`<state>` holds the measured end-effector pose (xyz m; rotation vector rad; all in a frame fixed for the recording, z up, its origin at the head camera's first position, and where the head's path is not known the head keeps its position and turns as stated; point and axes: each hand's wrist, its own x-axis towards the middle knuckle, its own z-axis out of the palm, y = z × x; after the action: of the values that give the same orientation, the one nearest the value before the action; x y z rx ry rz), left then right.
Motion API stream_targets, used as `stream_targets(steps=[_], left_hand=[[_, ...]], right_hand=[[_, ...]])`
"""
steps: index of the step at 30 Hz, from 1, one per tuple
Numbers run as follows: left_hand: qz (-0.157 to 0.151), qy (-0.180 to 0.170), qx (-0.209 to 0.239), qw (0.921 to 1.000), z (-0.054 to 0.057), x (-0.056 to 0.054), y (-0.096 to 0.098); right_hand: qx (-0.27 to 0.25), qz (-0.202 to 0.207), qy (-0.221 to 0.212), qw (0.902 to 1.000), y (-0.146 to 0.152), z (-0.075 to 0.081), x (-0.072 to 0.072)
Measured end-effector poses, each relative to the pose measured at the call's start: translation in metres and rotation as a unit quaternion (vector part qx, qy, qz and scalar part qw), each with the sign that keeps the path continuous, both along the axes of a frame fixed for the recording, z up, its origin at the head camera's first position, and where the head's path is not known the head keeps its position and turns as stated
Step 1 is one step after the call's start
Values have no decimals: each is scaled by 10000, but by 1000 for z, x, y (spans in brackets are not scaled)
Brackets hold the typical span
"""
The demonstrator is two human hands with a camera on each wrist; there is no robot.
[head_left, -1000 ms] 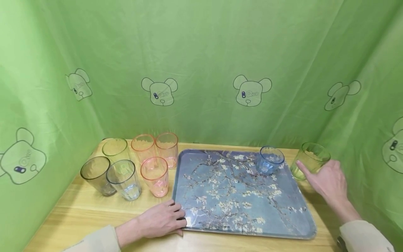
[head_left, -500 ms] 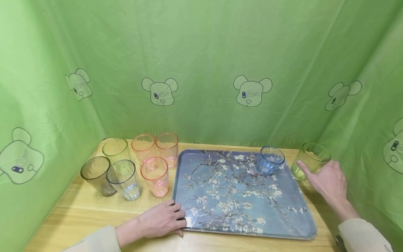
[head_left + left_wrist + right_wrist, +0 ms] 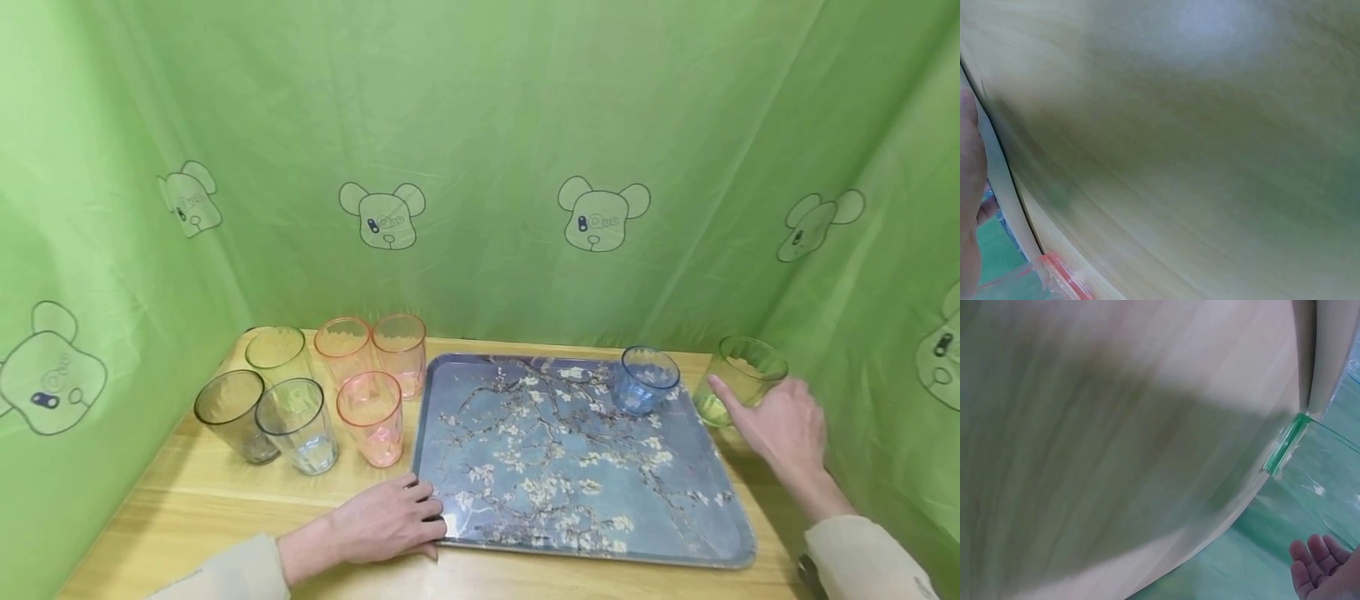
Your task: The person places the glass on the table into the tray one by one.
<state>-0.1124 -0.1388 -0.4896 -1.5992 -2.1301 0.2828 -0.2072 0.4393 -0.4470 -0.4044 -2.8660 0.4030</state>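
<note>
My left hand (image 3: pixel 386 518) grips the near left corner of a blue tray (image 3: pixel 600 554) printed with white blossom branches, fingers curled over its rim. In the left wrist view, part of that hand (image 3: pixel 969 187) shows at the left border. My right hand (image 3: pixel 787 429) holds a green glass (image 3: pixel 742 379) at the table's right side, thumb against its near left side. The right wrist view shows the glass (image 3: pixel 1319 475) with its base at the table edge and curled fingers (image 3: pixel 1316 556) right at its wall. A blue glass (image 3: pixel 641 387) stands upright on the tray's far right corner.
Left of the tray stand a pink glass (image 3: pixel 375 425), two orange-rimmed glasses (image 3: pixel 345 354) behind it, a dark-rimmed clear glass (image 3: pixel 300 429), a smoky brown glass (image 3: pixel 236 417) and a yellow-green glass (image 3: pixel 277 358). A green curtain (image 3: pixel 480 108) encloses the wooden table (image 3: pixel 202 500) at back and sides.
</note>
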Motion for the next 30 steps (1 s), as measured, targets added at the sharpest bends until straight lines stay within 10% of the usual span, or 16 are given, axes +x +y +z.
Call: stream_targets(steps=[30], left_hand=[[30,5,-113,9999,3,2,1]], right_hand=[[913,752,288,9926,2,10,13]])
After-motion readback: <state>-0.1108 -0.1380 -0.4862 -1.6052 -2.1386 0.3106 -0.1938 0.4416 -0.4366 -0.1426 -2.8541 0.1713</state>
